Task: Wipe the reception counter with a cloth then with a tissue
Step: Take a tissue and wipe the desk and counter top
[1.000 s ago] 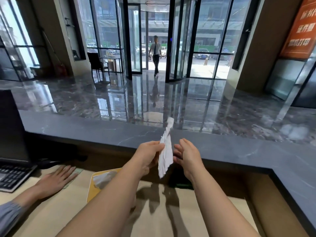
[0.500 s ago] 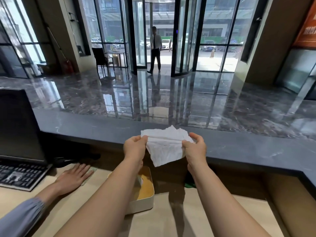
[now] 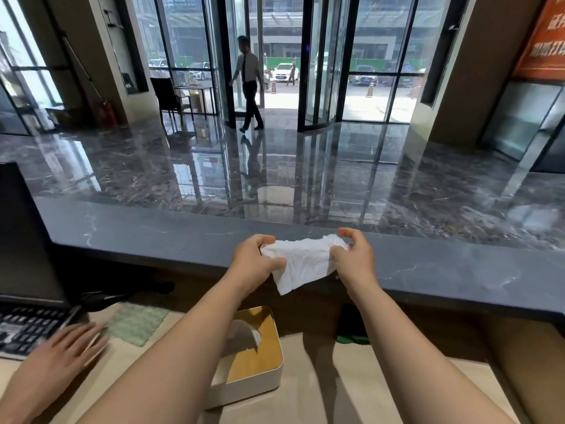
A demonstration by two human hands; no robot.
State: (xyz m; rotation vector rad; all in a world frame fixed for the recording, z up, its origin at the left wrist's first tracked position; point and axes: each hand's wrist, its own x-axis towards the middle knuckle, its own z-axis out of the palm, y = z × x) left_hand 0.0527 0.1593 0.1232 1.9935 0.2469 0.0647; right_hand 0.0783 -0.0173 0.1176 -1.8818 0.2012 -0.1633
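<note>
Tissue (image 3: 301, 264) — pinched by left hand (image 3: 255, 258) and right hand (image 3: 351, 255) at the counter (image 3: 153, 234) (thin; pulling apart could tear it).

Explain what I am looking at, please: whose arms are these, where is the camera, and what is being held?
There is no machine here: a person wears a wide-angle camera on the head, looking forward and down, so the two bare arms are their own. Every picture comes from that one view. The left hand and right hand each pinch one end of a white tissue, held over the near edge of the dark stone counter. On the lower desk lie a tissue box, a green cloth and a keyboard. The blurred hand at lower left is someone else's.
</note>
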